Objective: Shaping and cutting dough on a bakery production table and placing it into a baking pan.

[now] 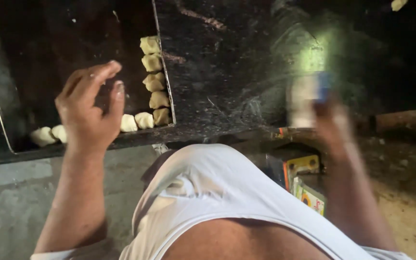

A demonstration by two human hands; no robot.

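My left hand (90,108) hovers over a dark metal tray (49,58), fingers loosely curled and apart, holding nothing. Along the tray's right and near edges lie several pale dough pieces (152,82), folded into small lumps. My right hand (331,123) is blurred by motion at the right, raised over the dark worktop (217,62). It grips a pale, blurred object with a blue part (309,98); its exact kind cannot be made out.
A second dark tray or sheet forms the worktop right of the first. Below its edge sit colourful yellow boxes (304,183). A concrete floor (15,197) lies at lower left, sandy ground at lower right. One dough piece (398,5) lies at top right.
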